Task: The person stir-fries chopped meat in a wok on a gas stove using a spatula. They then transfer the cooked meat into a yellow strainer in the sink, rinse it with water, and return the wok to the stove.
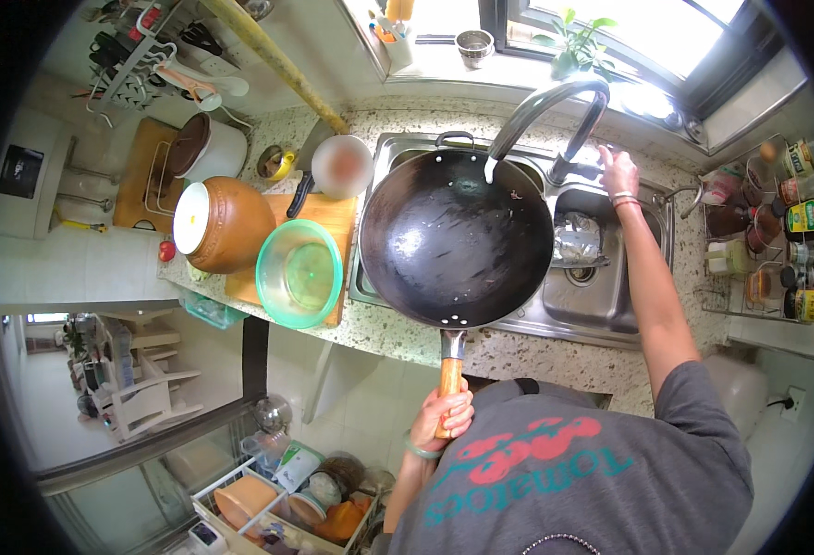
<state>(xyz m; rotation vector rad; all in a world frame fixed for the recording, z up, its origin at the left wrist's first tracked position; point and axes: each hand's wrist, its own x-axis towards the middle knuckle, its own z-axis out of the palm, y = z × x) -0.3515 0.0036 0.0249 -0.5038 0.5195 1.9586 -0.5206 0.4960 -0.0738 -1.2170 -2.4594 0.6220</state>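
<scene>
My left hand [442, 413] is wrapped round the wooden handle of a large dark wok [453, 236]. The wok lies face up over the left basin of the sink, and its small loop handle points to the window. Inside it the surface looks wet, with a few small specks. A curved chrome faucet [555, 102] has its spout tip over the far part of the wok; I cannot tell if water runs. At the faucet's lever, my right hand [619, 173] is closed, its arm stretched over the right side of the sink.
The right basin [587, 301] holds a shiny clear item. Left of the wok are a green-rimmed bowl [300, 275], a brown crock [231, 225], a white bowl [342, 166] and a black-handled knife [301, 195] by a cutting board. A rack of jars [777, 231] stands at right.
</scene>
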